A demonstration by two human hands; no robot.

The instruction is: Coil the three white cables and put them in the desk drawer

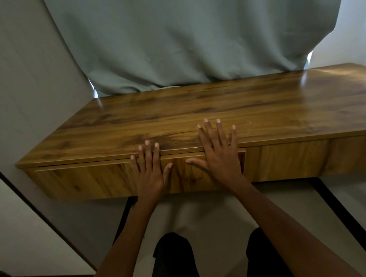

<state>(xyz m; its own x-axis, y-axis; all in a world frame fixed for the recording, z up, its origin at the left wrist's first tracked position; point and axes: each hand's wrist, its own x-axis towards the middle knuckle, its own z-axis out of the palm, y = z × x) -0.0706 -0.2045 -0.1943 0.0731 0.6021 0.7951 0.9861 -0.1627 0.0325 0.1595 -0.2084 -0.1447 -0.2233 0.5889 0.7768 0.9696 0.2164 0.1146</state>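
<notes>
A wooden desk [197, 112] stands in front of me with its drawer [81, 181] pushed in, the front nearly flush with the desk's edge. My left hand [151, 175] lies flat against the drawer front, fingers straight and reaching the desktop's edge. My right hand [220, 154] also presses flat on the drawer front near its right end, with the fingers spread over the desktop. No white cable shows anywhere in view.
A grey-green curtain [190, 37] hangs behind the desk. Grey walls [15, 76] close in on the left. My legs in dark trousers [174, 266] are below the desk, on a pale floor [207, 214].
</notes>
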